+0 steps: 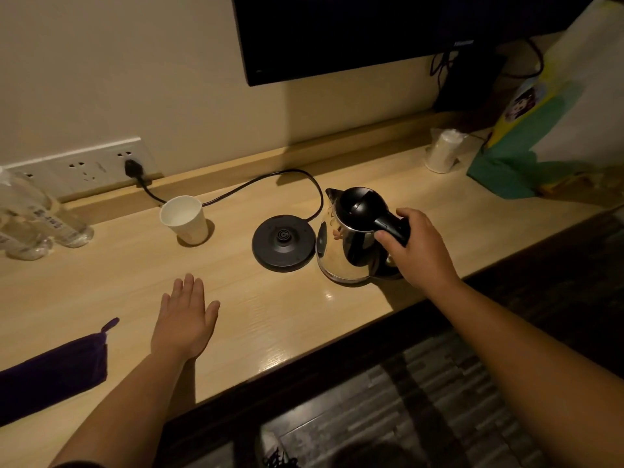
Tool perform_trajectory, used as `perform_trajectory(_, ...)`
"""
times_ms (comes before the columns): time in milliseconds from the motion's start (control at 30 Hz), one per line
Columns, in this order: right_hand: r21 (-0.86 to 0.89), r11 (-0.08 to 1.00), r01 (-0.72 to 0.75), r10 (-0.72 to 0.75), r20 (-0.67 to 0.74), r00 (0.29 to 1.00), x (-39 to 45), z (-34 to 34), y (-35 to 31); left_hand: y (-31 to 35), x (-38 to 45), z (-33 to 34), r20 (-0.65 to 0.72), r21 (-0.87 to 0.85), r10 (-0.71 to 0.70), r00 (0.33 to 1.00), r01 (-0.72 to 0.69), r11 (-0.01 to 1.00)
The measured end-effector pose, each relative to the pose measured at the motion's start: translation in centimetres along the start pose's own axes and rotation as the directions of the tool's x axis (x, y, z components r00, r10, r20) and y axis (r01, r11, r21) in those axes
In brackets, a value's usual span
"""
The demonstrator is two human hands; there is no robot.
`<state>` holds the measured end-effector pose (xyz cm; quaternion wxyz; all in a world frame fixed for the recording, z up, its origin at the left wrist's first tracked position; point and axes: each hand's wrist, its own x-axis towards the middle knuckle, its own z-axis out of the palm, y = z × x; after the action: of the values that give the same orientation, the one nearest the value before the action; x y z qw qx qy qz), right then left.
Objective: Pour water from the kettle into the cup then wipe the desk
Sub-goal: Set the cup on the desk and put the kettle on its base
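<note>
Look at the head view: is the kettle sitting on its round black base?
No, the kettle stands on the desk beside the base, held by the right hand.

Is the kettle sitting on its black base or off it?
Off it. The kettle stands on the desk just right of the bare base, with the right hand gripping its handle.
</note>
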<state>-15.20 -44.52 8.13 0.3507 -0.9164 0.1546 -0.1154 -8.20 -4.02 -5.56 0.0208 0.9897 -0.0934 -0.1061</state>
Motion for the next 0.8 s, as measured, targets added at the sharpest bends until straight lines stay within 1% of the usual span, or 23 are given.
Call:
perform_trajectory(167,0.096,0.99,-0.101,0.097,0.041,0.994,0.3,0.1,0.4,0.1,-0.1,-0.1,-0.013,-0.011,0.007,1.0,-0.007,1.0)
perform_trajectory(300,0.185,0.976,-0.116,0.119,-0.005,0.993,0.1,0.7,0.2,0.0,-0.2,-0.1,-0.015,-0.033,0.004,1.0,-0.005,0.999)
perform_trajectory(567,0.282,0.958,-0.045,0.068,-0.073,0.995,1.5,1.3,-3.8,0.1,-0.2,-0.1,-0.029,-0.048,0.011,1.0,-0.012,0.999)
perform_trajectory(800,0.284,0.959,0.016,-0.008,-0.028,1.0,3.3,3.8,-7.0,-0.1,-0.2,0.2,-0.036,-0.055,0.008,0.999,-0.01,0.998)
